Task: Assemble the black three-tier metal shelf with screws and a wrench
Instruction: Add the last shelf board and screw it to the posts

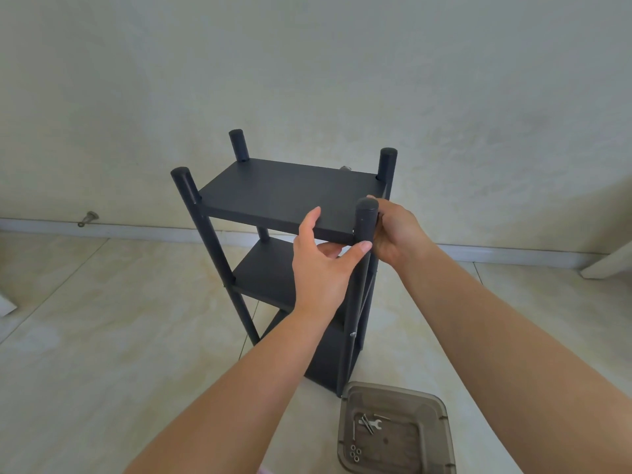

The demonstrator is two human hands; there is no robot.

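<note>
On floor, 9 o'clock: doorstop (88, 218) stuck low on wall, well apart from the work.
Shelf: black three-tier metal shelf (290, 193) stands upright at frame centre on tiled floor (102, 336), four posts up, all three boards in place.
Far-left post: post (186, 186) at 10 o'clock of top board, cap on, looks seated.
L hand: left hand (321, 265) at 5 o'clock edge of top board, thumb over top, fingers curled under front edge, index tip touching near-right post (366, 220). Holding board edge.
R hand: right hand (396, 230) wrapped round back of same post, just below cap. What fingertips are doing, can't tell; post blocks them.
Tray: grey plastic tray (393, 429) at 5 o'clock on floor, touching or just beside shelf foot. Holds wrench (374, 424), a few long screws (367, 422), small nuts (355, 451).
Handling (judged): rigid, prob. lightish for its height, tall + narrow so tippy; smooth paint may slip. Best hold = a post near a board joint, other hand on board edge.
Stage (judged): near end, prob. checking or seating last top joint.
Hidden: bottom tier mostly behind arms; joint at near-right post covered by hands; small metal bit behind top board at 1 o'clock unclear; screw count too small to read.
</note>
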